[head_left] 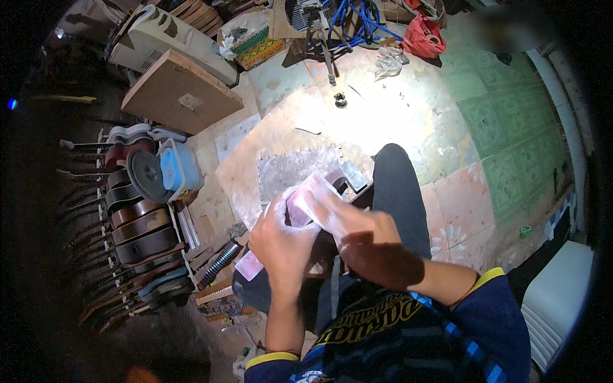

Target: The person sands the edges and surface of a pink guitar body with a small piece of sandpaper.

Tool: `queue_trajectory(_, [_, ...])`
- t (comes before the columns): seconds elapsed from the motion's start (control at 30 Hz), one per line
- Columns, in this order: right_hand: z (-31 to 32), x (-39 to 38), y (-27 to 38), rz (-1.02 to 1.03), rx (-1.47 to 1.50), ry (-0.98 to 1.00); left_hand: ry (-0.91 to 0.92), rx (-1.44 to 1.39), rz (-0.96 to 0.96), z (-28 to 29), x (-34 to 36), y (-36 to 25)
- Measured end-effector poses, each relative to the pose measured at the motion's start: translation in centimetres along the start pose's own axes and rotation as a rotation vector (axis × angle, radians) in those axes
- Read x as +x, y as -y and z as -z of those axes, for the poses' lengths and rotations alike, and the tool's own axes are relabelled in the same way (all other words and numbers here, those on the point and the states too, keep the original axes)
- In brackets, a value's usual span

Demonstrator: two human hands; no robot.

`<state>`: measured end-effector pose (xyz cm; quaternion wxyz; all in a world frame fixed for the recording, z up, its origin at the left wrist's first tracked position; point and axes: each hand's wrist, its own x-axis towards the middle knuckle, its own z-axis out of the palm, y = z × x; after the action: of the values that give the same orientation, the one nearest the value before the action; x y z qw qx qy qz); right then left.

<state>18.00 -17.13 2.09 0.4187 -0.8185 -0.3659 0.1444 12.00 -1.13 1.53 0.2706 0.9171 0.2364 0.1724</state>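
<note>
Head view: both hands grip pink block, glare-blurred, partly hidden.

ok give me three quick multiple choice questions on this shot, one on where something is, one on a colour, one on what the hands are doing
1. Where is the row of guitars?
A. on the person's left
B. on the person's right
C. hanging overhead

2. What colour is the bag at the top of the floor?
A. yellow
B. red
C. white

3. What are the left hand and right hand doing?
A. resting empty
B. both holding a pinkish plastic packet
C. gripping a hammer

Answers: 1 A, the guitars line the left edge of the view. 2 B, it is plainly red. 3 B, both hands close round the packet.
</note>
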Motion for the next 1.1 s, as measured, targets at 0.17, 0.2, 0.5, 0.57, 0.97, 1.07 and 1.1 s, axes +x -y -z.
queue_trajectory(0.17, [-2.1,2.2,-4.8,-0.044,0.334,-0.127,0.002,0.065,0.008,0.0,-0.2,0.0])
queue_trajectory(0.2, [-1.9,2.4,-4.7,-0.159,0.485,-0.04,-0.003,0.082,0.01,0.2,0.0,-0.1])
queue_trajectory(0.5, [-10.8,0.9,-8.8,0.002,0.416,-0.103,-0.021,-0.035,-0.012,2.0,-0.6,3.8])
queue_trajectory(0.57, [-10.6,1.6,-8.7,-0.082,0.186,-0.041,0.002,-0.027,0.012,4.1,-0.4,4.6])
queue_trajectory(0.97, [-12.0,1.2,-0.5,0.233,0.341,0.059,-0.093,-0.354,0.184,9.4,-4.7,11.4])
queue_trajectory(1.07, [-15.5,1.5,-8.0,0.142,0.065,0.012,-0.138,-0.214,0.133,9.7,-5.4,11.5])
queue_trajectory(1.1, [-15.5,2.0,-10.9,-0.03,-0.038,0.038,-0.153,-0.228,0.154,9.7,-5.5,11.7])
